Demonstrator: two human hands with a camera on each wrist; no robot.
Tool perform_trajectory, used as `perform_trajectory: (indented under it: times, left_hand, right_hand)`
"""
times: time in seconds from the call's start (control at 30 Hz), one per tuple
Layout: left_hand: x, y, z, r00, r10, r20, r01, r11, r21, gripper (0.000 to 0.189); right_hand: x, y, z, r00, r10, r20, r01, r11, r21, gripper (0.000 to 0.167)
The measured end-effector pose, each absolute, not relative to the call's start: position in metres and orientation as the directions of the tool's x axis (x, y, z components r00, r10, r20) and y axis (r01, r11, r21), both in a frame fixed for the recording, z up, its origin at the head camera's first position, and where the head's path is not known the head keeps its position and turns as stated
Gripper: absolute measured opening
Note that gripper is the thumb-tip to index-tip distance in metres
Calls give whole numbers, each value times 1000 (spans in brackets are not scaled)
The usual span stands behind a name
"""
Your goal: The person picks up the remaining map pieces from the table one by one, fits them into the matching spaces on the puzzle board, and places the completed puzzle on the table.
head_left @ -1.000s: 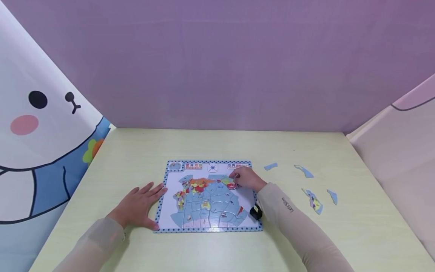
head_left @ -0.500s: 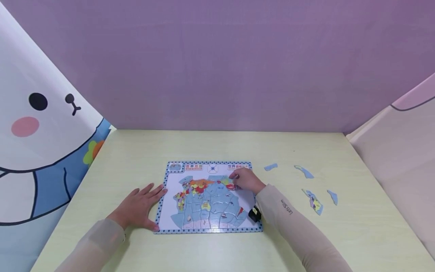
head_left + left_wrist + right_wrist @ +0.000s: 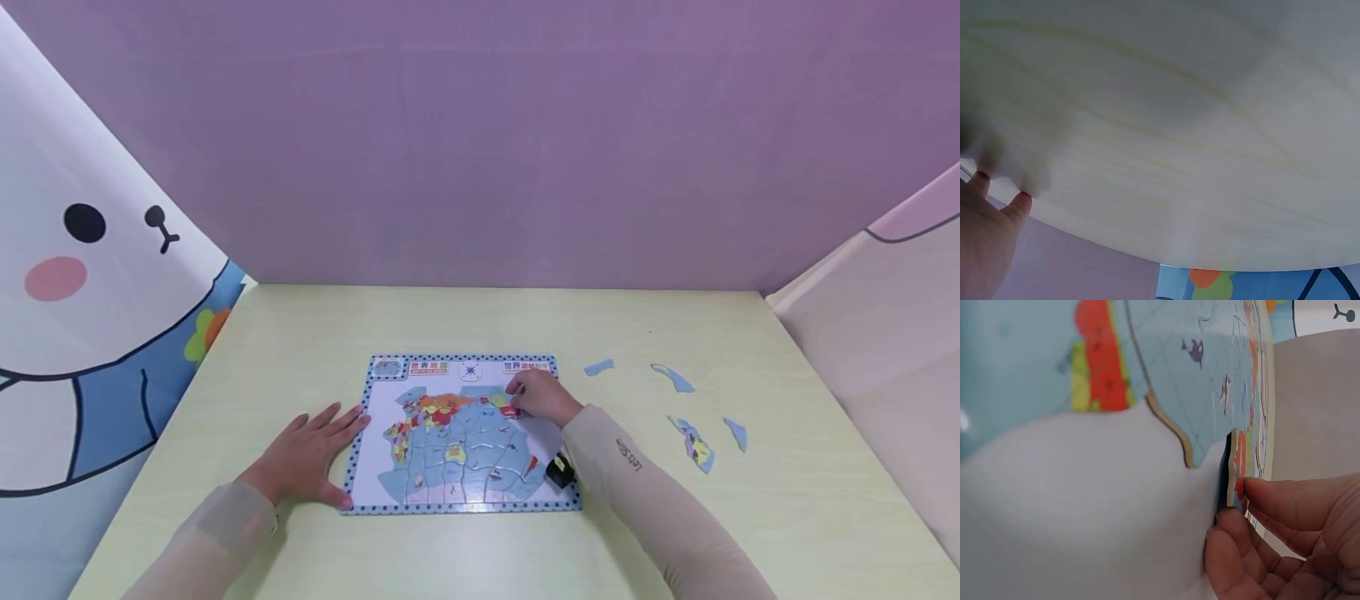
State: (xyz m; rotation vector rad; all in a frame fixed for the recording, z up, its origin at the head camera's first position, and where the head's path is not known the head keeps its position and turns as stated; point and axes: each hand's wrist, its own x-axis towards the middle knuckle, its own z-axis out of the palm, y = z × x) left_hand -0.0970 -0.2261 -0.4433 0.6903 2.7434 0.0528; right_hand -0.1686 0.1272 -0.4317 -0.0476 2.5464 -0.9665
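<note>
A world map puzzle board (image 3: pixel 367 475) with a blue dotted border lies on the table, many of its pieces fitted together. My right hand (image 3: pixel 546 397) is over its upper right part. Thumb and fingers pinch a red and green puzzle piece (image 3: pixel 1239 465), which stands tilted off the white backing beside the joined blue pieces in the right wrist view. The fingers hide part of that piece. My left hand (image 3: pixel 307 454) lies spread at the board's left edge, fingertips and thumb touching the border. Only some of its fingers (image 3: pixel 1019 206) show in the left wrist view.
Loose puzzle pieces lie on the table (image 3: pixel 787 517) right of the board: a small blue piece (image 3: pixel 599 367), a curved one (image 3: pixel 672 377), a colourful one (image 3: pixel 693 446) and a narrow blue one (image 3: pixel 737 434). A black device (image 3: pixel 560 470) sits at my right wrist.
My right hand and wrist have shifted very slightly left, still pinching the puzzle piece at the same part of the board. The left hand stays put.
</note>
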Motion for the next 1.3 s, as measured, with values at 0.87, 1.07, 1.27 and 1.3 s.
perform_trajectory:
  times: [0.87,1.07,1.27,1.3]
  left_hand:
    - [-96,-226,-440,-834,456,-312,436,890,135,119]
    - [-97,-225,-440,-835,456,-309,442,889,118,118]
    - [-96,-225,-438,-835,441,-328,427,896,117,119]
    - [-97,-225,-437,-833,441,-333,428,896,116,119]
  right_hand:
    - [-168,123,-428,-925,-146,-352,104,792,-602,14]
    - [-168,122,-427,-925,-154,-346,94,791,-604,14]
    - [-165,126,-425,-913,-174,-370,89,799,-595,19]
    - [-164,128,-424,-911,-173,-374,87,807,-584,20]
